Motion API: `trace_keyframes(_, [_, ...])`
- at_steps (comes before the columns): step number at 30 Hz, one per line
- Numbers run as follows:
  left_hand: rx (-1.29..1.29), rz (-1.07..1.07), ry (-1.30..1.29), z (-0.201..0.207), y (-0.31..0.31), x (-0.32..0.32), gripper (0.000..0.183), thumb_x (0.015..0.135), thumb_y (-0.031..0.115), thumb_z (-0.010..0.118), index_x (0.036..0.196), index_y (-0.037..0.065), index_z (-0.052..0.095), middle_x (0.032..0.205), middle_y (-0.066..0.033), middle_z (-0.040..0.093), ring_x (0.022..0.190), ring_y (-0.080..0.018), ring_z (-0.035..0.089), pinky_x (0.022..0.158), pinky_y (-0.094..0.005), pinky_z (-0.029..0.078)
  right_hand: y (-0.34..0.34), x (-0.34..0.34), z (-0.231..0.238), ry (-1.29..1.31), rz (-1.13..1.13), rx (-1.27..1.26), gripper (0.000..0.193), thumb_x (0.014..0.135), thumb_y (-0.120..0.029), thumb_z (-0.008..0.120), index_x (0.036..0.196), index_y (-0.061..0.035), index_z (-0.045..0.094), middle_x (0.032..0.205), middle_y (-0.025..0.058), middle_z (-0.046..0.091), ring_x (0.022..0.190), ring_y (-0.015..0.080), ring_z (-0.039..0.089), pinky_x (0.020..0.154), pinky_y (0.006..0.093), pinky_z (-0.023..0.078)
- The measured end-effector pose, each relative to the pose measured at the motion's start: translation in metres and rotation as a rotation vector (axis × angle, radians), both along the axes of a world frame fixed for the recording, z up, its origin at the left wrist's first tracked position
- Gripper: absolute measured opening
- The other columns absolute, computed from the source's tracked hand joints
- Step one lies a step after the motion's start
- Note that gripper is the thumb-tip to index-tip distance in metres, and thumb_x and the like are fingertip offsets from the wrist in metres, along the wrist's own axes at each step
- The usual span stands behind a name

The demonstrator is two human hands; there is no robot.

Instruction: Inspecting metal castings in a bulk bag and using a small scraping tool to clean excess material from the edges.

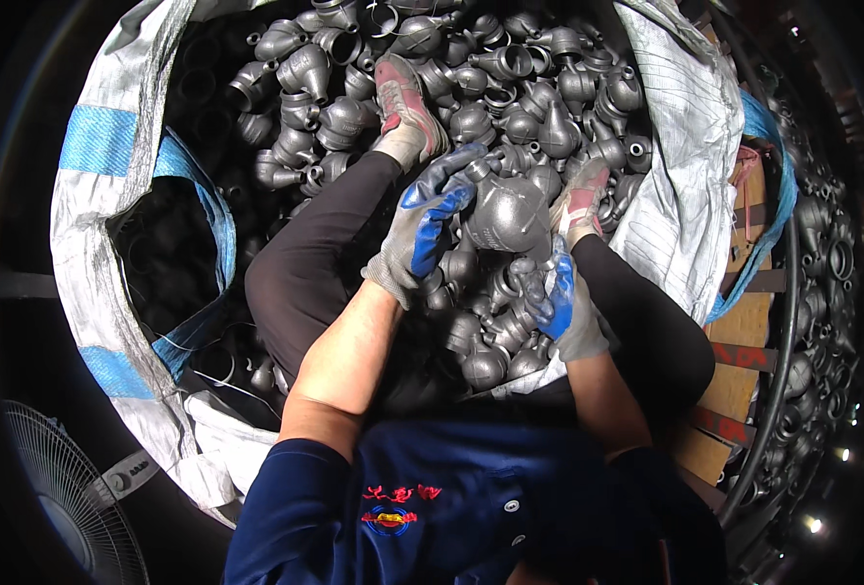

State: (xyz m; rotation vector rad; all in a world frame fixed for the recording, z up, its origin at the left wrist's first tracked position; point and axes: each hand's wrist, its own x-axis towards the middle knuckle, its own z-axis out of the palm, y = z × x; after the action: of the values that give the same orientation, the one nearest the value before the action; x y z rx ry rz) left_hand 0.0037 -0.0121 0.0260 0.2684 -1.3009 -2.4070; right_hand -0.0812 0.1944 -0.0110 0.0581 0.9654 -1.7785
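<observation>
My left hand (pixel 431 219), in a grey and blue coated glove, grips a dark grey bulb-shaped metal casting (pixel 510 213) by its narrow neck side. The rounded body of the casting faces up between my hands. My right hand (pixel 560 297), gloved the same way, is just below and right of it, thumb up near the casting's lower edge. Its fingers look spread and partly blend with the grey pieces behind, so contact is hard to judge. Between my legs lie several similar castings (pixel 483 365).
I sit inside a white bulk bag (pixel 96 224) with blue straps (pixel 219 229), my shoes (pixel 407 105) among piled castings (pixel 305 73). A fan (pixel 66 497) stands at lower left. On the right are wooden boards (pixel 734 390), a dark curved rim and more castings (pixel 812 253).
</observation>
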Motion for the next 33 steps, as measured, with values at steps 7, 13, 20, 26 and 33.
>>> trace_keyframes(7, [0.003,-0.006,-0.034,-0.001,-0.005,0.002,0.052,0.086,0.014,0.061,0.132,-0.001,0.04,0.122,-0.0084,0.054,0.111,-0.0151,0.052,0.095,-0.0281,0.042,-0.001,0.006,0.011,-0.048,0.07,0.009,0.06,0.095,-0.051,0.035,0.086,0.0021,0.061,0.048,0.0039,0.052,0.031,0.0102,0.04,0.03,0.0186,0.029])
trace_keyframes(13, [-0.019,-0.011,-0.027,0.003,-0.01,-0.001,0.051,0.087,0.015,0.062,0.131,-0.001,0.041,0.118,-0.009,0.056,0.107,-0.0141,0.054,0.093,-0.0279,0.044,0.002,-0.005,-0.002,-0.197,0.271,-0.208,0.055,0.096,-0.048,0.032,0.089,-0.0002,0.058,0.057,0.0081,0.055,0.029,0.0114,0.035,0.027,0.0222,0.03])
trace_keyframes(20, [0.013,-0.078,0.033,0.005,-0.008,0.003,0.05,0.087,0.013,0.061,0.13,-0.003,0.04,0.117,-0.012,0.057,0.108,-0.0177,0.055,0.095,-0.0303,0.044,0.004,-0.007,-0.008,-0.276,0.208,-0.142,0.046,0.096,-0.04,0.033,0.111,0.0001,0.052,0.073,0.013,0.059,0.038,0.0125,0.044,0.034,0.0227,0.038])
trace_keyframes(26, [-0.095,-0.181,0.084,0.02,-0.005,0.007,0.049,0.086,0.015,0.062,0.128,-0.003,0.045,0.12,-0.0119,0.056,0.115,-0.0197,0.051,0.1,-0.0324,0.039,0.002,-0.005,-0.005,-0.253,0.061,-0.127,0.045,0.096,-0.038,0.035,0.118,-0.0018,0.049,0.073,0.0091,0.058,0.045,0.0127,0.047,0.038,0.0236,0.039])
trace_keyframes(33, [-0.341,-0.184,0.018,0.035,-0.007,0.012,0.039,0.082,0.014,0.066,0.117,-0.001,0.057,0.121,-0.0098,0.056,0.116,-0.0187,0.049,0.1,-0.0331,0.039,0.005,-0.013,-0.011,-0.182,0.021,-0.003,0.037,0.095,-0.039,0.037,0.106,-0.0062,0.052,0.071,0.0059,0.055,0.044,0.0112,0.043,0.037,0.0233,0.034])
